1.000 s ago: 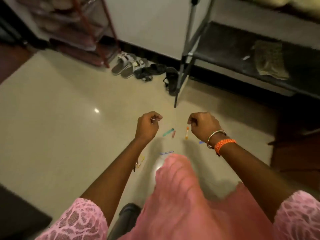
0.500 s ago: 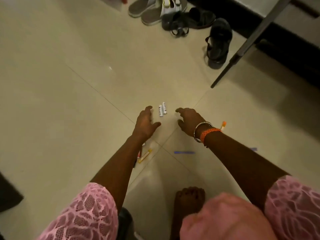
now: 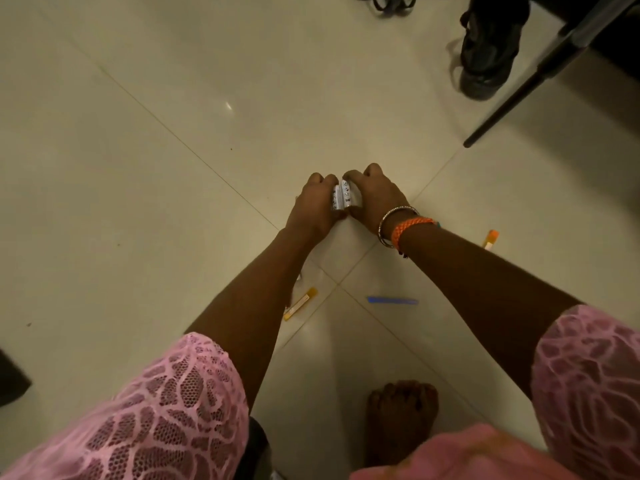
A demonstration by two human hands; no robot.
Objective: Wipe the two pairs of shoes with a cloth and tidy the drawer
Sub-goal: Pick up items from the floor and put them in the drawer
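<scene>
Tiled floor (image 3: 138, 202) fills the view; landmark is the tile-joint crossing under the wrists. Black sandal (image 3: 488, 50) sits well beyond it, toward the far right, just beside a dark metal leg (image 3: 540, 77). Left hand (image 3: 313, 206) and right hand (image 3: 375, 199) meet just beyond the crossing, fingers curled, each gripping one side of two small white tubes (image 3: 343, 197) (labels unreadable). Blue stick (image 3: 393, 301) and yellow tube (image 3: 299, 304) lie nearer than the crossing; orange-capped tube (image 3: 490, 239) right of it.

Open floor (image 3: 145, 188) leftward; black sandal (image 3: 491, 46), metal leg (image 3: 540, 77) far-right.
</scene>
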